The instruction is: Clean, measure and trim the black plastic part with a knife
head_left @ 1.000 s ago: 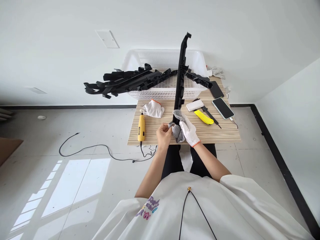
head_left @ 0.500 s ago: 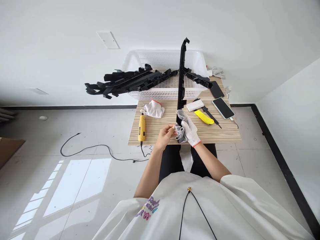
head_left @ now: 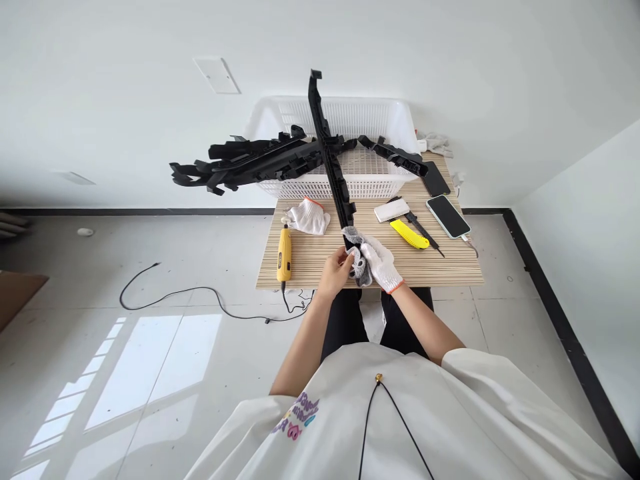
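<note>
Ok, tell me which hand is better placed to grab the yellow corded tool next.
Probably the left hand: it is bare, nearer the yellow tool, and seems only to pinch the gray cloth. The gloved right hand is farther away, holding the cloth at the near end of the black strip.

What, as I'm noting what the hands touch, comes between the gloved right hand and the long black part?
A grey cloth, bunched at the near end of the long black part, between it and the gloved right hand. The bare left hand holds the cloth too. Whether either hand also touches the part directly is hidden.
</note>
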Demonstrator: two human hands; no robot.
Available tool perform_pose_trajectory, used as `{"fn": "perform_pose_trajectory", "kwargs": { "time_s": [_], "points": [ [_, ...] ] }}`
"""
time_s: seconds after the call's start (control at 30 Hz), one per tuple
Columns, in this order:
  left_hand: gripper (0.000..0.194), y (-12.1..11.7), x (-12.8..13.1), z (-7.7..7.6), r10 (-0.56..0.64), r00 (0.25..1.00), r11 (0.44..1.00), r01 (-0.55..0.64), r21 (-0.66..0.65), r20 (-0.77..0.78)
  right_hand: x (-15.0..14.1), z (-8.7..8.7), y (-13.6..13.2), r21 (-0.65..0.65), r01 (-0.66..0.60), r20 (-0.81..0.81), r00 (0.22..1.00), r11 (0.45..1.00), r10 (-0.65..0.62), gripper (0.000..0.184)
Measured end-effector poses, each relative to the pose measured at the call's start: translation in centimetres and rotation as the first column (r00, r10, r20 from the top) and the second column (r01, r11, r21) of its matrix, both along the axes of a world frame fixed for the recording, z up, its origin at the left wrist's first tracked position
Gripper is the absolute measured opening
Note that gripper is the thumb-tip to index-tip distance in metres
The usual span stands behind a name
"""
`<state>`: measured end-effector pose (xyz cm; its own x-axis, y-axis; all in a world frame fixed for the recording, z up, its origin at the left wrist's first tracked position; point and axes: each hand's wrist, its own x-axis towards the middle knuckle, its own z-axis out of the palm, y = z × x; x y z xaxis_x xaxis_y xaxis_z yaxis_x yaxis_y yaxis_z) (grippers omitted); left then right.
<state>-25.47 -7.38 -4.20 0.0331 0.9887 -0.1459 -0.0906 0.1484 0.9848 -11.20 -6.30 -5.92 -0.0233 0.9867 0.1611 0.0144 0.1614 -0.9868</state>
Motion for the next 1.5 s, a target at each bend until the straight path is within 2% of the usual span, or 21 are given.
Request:
{"fn": "perform_pose_trajectory", "kwargs": {
  "time_s": [0.17, 0.27, 0.37, 0.43, 0.5, 0.57, 0.83, 0.93, 1.03, 1.13, 1.2, 1.33, 1.5],
  "points": [
    [0.043, 0.3, -0.3, -0.6, 0.046, 0.998, 0.999, -0.045, 0.021, -0.042, 0.5, 1.2, -0.3, 0.071, -0.114, 0.222, 0.97, 0.991, 0.096, 0.04],
    [0.043, 0.4, -0.2, -0.7, 0.068, 0.998, 0.997, -0.067, 0.044, -0.02, 0.5, 1.8, -0.6, 0.051, -0.147, 0.259, 0.957, 0.988, 0.129, 0.042],
    [0.044, 0.6, 0.0, -0.9, 0.118, 0.993, 0.99, -0.118, 0.074, 0.01, 0.2, 1.5, -0.6, 0.039, -0.115, 0.138, 0.984, 0.993, 0.109, 0.044],
    [0.045, 0.8, 0.1, -1.0, 0.155, 0.988, 0.984, -0.157, 0.086, 0.028, 0.1, 1.0, -0.4, 0.009, -0.018, 0.065, 0.998, 1.0, 0.017, 0.045],
    [0.048, 0.9, 0.2, -1.1, 0.19, 0.981, 0.977, -0.193, 0.091, 0.041, 0.2, 0.5, -0.1, -0.031, 0.088, 0.074, 0.994, 0.996, -0.086, 0.043],
    [0.048, 1.1, 0.2, -1.3, 0.227, 0.973, 0.969, -0.23, 0.094, 0.047, 0.4, 0.5, 0.2, -0.054, 0.125, 0.106, 0.987, 0.991, -0.119, 0.038],
    [0.049, 1.0, 0.3, -1.0, 0.29, 0.955, 0.946, -0.295, 0.132, 0.054, 0.4, 2.2, 0.2, -0.084, -0.042, 0.106, 0.993, 0.996, 0.051, 0.031],
    [0.052, 1.1, 0.4, -0.9, 0.279, 0.958, 0.949, -0.285, 0.132, 0.06, 0.3, 1.7, 0.1, -0.103, -0.032, 0.049, 0.998, 0.994, 0.037, 0.03],
    [0.05, 1.1, 0.3, -0.9, 0.247, 0.967, 0.961, -0.252, 0.118, 0.057, 0.3, 0.9, 0.3, -0.132, -0.01, -0.033, 0.999, 0.991, 0.006, 0.036],
    [0.05, 1.2, 0.2, -1.0, 0.216, 0.975, 0.97, -0.22, 0.104, 0.052, 0.4, 0.5, 0.5, -0.173, -0.058, -0.12, 0.992, 0.983, 0.037, 0.041],
    [0.051, 1.3, 0.1, -1.1, 0.199, 0.979, 0.974, -0.204, 0.098, 0.054, 0.4, 0.6, 0.6, -0.208, -0.16, -0.219, 0.969, 0.965, 0.113, 0.041],
    [0.053, 1.5, -0.2, -1.5, 0.161, 0.985, 0.982, -0.167, 0.093, 0.068, 0.6, 1.5, 0.5, -0.279, -0.35, -0.42, 0.882, 0.894, 0.215, 0.038],
    [0.057, 1.5, -0.8, -1.6, 0.122, 0.989, 0.989, -0.128, 0.078, 0.086, 0.5, 1.8, 0.4, -0.317, -0.335, -0.357, 0.909, 0.888, 0.215, 0.029]
  ]
}}
